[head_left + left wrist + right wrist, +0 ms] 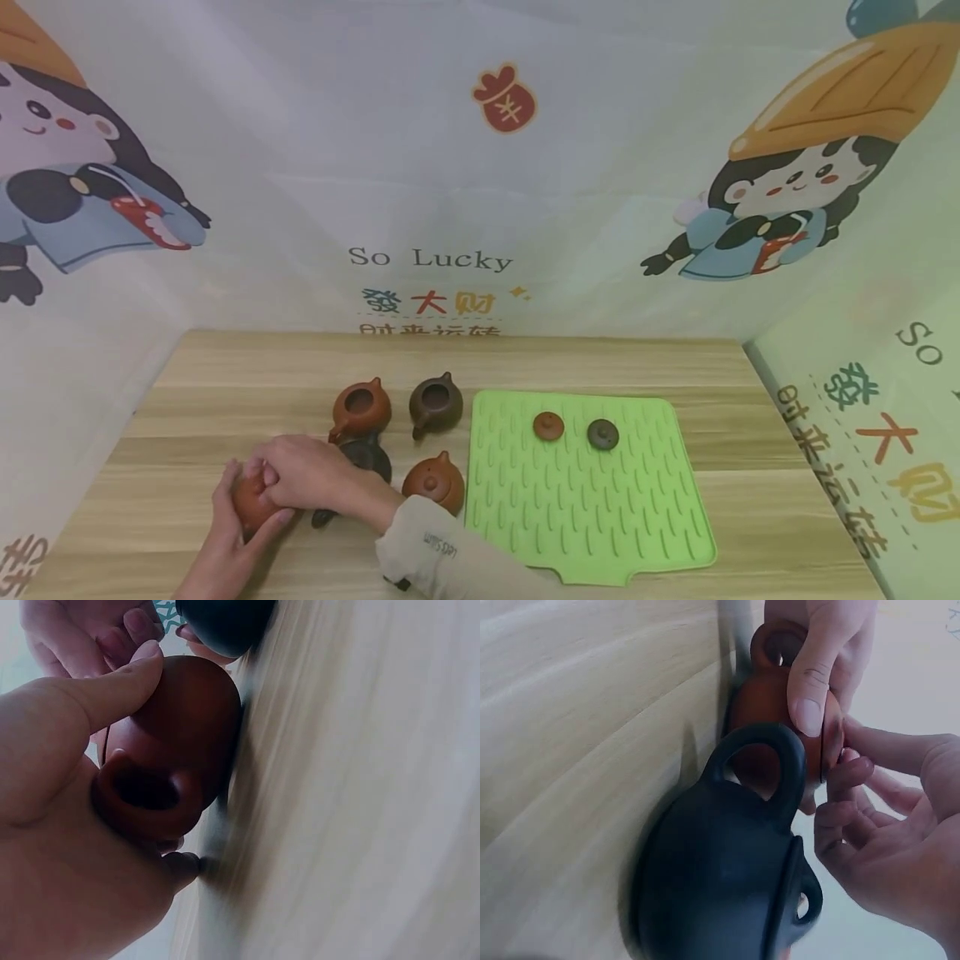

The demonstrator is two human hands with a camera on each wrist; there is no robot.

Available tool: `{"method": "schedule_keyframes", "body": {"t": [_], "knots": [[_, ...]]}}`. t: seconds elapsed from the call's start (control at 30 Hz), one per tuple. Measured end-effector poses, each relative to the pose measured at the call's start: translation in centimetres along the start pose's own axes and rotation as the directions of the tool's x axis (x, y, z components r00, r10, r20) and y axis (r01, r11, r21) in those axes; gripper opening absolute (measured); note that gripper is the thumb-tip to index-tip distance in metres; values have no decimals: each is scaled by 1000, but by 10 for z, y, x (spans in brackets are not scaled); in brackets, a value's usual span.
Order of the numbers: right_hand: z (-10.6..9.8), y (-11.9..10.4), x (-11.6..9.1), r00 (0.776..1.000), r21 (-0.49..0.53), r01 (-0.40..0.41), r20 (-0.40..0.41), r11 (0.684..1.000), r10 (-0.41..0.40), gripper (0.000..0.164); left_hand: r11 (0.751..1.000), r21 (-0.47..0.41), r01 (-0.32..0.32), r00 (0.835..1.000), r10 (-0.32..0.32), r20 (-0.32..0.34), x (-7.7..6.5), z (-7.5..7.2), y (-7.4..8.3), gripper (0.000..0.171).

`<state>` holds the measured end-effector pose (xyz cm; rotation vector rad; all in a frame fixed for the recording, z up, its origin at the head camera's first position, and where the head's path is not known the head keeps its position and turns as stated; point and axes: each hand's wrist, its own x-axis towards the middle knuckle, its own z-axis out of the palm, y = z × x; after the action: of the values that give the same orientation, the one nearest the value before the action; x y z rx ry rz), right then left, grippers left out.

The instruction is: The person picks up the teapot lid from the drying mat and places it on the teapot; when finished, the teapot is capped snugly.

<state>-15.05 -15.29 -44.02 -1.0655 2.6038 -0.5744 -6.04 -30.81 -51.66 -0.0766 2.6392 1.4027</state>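
My left hand [227, 533] grips a small reddish-brown clay teapot [249, 508] at the front left of the table, fingers on one side and thumb on the other. Its loop handle [150, 817] faces the left wrist camera. From above, my right hand [311, 471] reaches across and pinches the knob of this teapot's lid [832, 739], which sits on the pot's opening. Right beside them stands a black teapot [712, 862] with its lid on, partly hidden under the right forearm in the head view.
Behind are two lidless teapots, one reddish-brown [343, 414] and one dark brown [447, 412]. An orange-brown lidded teapot [446, 481] stands near the right sleeve. On the green mat [525, 517] at right lie a reddish-brown lid [548, 427] and a dark lid [603, 434].
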Motion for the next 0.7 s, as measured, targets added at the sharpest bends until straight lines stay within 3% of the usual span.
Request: {"method": "schedule_keyframes", "body": {"t": [0.17, 0.33, 0.4, 0.5, 0.57, 0.63, 0.7], "knots": [[-20, 17, -19, 998, 174, 65, -1, 983, -66, 29, 1000, 3, -10, 1000, 10, -1, 1, -1, -1, 104], [-54, 68, -66, 983, 349, 173, -111, 921, -143, 15, 1000, -3, 23, 1000, -23, -2, 3, -2, 1, 104], [-66, 100, -96, 983, 422, 158, -149, 893, -104, 17, 1000, 0, 25, 1000, -25, -3, 2, -4, 3, 104], [-78, 156, -154, 967, 477, 84, -250, 875, 44, 22, 997, 75, -12, 1000, 13, -4, 1, -8, 8, 107], [-84, 192, -199, 923, 495, -7, -330, 869, 195, 24, 989, 133, -62, 998, 64, -13, 2, -13, 17, 110], [-85, 223, -244, 844, 508, -95, -415, 856, 339, 24, 979, 169, -116, 992, 121, -21, 3, -18, 34, 110], [-83, 245, -282, 768, 542, -166, -453, 824, 453, 22, 973, 172, -157, 986, 164, -30, 6, -20, 59, 106]]}}
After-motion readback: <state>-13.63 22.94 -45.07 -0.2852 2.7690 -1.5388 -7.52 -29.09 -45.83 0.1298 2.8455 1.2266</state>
